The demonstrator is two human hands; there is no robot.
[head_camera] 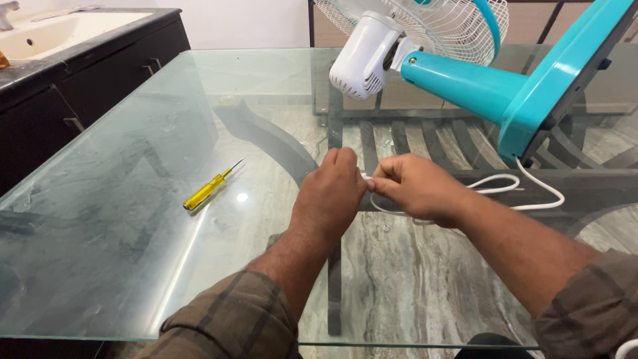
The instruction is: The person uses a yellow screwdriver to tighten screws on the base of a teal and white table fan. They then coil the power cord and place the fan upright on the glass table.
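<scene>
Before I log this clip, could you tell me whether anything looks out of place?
Yes: the teal and white table fan lies tipped on its side on the glass table, its white cord loose beside both hands.

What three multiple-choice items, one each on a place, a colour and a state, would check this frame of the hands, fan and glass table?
1. Where does the screwdriver lie?
A. on the glass table, off to the side of the left hand
B. in the sink
C. in the right hand

2. What colour is the neck of the table fan?
A. red
B. black
C. teal

3. How do the hands stand?
A. flat and apart
B. close together, fingers pinching the white cord
C. one gripping the fan grille

Answers: 1 A, it rests alone on the glass. 2 C, the neck and base are teal, the motor housing white. 3 B, both hands meet on the cord.
</scene>
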